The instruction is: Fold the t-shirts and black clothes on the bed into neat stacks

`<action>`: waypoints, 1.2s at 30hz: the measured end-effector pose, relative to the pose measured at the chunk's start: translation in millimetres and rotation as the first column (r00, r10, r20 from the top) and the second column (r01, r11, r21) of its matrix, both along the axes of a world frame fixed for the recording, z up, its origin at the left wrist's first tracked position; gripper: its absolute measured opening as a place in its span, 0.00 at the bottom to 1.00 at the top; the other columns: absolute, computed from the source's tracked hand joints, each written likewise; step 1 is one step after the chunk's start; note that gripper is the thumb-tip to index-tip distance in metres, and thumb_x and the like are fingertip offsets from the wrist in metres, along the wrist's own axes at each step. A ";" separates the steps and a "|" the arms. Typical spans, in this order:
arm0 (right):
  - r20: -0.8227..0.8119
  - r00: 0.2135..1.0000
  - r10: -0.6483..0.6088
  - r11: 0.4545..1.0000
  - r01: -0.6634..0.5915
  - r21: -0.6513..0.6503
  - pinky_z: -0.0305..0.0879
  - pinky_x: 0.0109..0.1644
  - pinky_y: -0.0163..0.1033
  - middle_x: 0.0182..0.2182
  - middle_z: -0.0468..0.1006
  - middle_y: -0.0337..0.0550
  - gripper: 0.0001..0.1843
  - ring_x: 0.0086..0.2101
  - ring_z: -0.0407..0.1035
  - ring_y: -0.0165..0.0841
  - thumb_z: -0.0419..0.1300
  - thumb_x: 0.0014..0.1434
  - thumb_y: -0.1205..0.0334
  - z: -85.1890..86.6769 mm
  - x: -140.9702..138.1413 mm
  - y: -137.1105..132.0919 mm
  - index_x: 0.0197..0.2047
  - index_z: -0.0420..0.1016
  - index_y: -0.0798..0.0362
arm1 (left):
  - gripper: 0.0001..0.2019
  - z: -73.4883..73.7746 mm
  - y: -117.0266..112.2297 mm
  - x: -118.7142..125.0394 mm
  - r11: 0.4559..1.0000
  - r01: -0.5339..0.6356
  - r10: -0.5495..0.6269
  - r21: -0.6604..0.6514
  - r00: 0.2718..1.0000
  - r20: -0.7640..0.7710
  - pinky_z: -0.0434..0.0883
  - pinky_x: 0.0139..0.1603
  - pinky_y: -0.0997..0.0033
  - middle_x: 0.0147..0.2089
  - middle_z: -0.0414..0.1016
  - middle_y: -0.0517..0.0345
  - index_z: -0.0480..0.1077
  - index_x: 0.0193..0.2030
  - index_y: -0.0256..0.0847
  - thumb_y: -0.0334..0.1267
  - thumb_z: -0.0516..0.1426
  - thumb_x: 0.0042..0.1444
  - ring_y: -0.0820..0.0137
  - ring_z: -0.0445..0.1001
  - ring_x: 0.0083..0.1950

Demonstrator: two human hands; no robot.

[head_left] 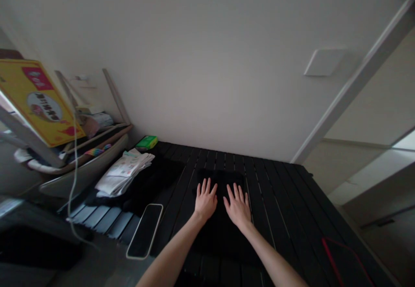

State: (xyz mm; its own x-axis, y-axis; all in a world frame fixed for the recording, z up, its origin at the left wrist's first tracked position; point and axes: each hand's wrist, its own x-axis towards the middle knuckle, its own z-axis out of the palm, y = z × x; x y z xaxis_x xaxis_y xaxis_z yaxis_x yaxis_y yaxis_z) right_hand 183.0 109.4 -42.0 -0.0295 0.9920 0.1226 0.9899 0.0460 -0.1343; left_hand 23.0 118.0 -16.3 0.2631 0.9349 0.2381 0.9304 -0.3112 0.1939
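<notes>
A black cloth (222, 226), apparently folded, lies on the black slatted table (279, 218) in front of me. My left hand (205, 200) rests palm down on its left part, fingers stretched out and slightly spread. On the right part lies my right hand (238, 205), also flat with the fingers apart. Neither hand grasps anything. Cloth and tabletop are both so dark that the cloth's near edge is hard to make out.
Left of my arms lies a phone (145, 231) with a pale rim. Behind it, a stack of white folded paper or cloth (125, 172) sits on dark fabric (155, 179). A green packet (147, 142) is near the wall. A red-edged object (345, 261) lies at right.
</notes>
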 end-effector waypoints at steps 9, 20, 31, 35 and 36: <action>0.021 1.000 0.002 1.000 -0.001 -0.016 0.35 0.66 0.56 0.67 0.51 0.54 0.35 0.66 0.41 0.44 0.41 0.65 0.44 0.5 19.0 37.3 0.70 0.49 0.53 | 0.26 4.3 47.0 4.9 0.992 0.080 -0.081 -0.093 0.997 -0.005 0.45 0.69 0.45 0.71 0.51 0.62 0.52 0.69 0.52 0.45 0.48 0.63 0.53 0.39 0.72; -0.373 0.927 -0.020 0.990 0.071 0.123 0.62 0.49 0.48 0.49 0.69 0.57 0.19 0.46 0.69 0.43 0.48 0.62 0.62 14.3 48.2 104.1 0.54 0.68 0.56 | 0.30 -3.1 71.0 -5.5 0.987 -0.095 0.101 -0.128 0.994 0.037 0.53 0.66 0.51 0.73 0.46 0.56 0.47 0.70 0.51 0.51 0.46 0.63 0.53 0.50 0.70; -0.805 0.592 0.034 0.987 0.105 0.119 0.67 0.42 0.43 0.33 0.78 0.48 0.22 0.36 0.72 0.40 0.52 0.56 0.45 26.9 76.0 138.2 0.37 0.74 0.56 | 0.33 -6.9 64.2 -3.3 0.967 -0.254 0.255 -0.020 0.963 0.090 0.47 0.68 0.46 0.74 0.41 0.51 0.47 0.71 0.46 0.51 0.49 0.61 0.48 0.38 0.72; -0.882 0.471 0.005 0.989 0.128 0.074 0.68 0.37 0.40 0.28 0.79 0.45 0.21 0.33 0.73 0.38 0.58 0.51 0.43 36.6 70.0 147.9 0.33 0.75 0.54 | 0.32 -7.5 63.3 -3.7 0.968 -0.250 0.250 -0.017 0.964 0.090 0.46 0.69 0.47 0.73 0.43 0.51 0.49 0.70 0.44 0.53 0.46 0.63 0.52 0.38 0.73; -0.885 0.466 -0.005 0.989 0.131 0.064 0.68 0.36 0.40 0.27 0.78 0.44 0.20 0.32 0.73 0.37 0.60 0.50 0.44 39.5 68.2 150.9 0.33 0.75 0.54 | 0.32 -7.7 63.0 -3.9 0.968 -0.250 0.250 -0.014 0.964 0.091 0.46 0.69 0.48 0.73 0.42 0.50 0.49 0.70 0.44 0.53 0.46 0.63 0.52 0.38 0.73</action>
State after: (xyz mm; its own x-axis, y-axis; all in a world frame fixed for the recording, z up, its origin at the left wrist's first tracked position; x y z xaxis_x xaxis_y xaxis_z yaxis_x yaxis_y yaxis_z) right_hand 251.2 260.3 -2.5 0.2239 0.9636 0.1462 0.3500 0.0605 -0.9348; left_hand 19.0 181.0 -24.0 -0.0022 0.9688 0.2478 0.9568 -0.0700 0.2823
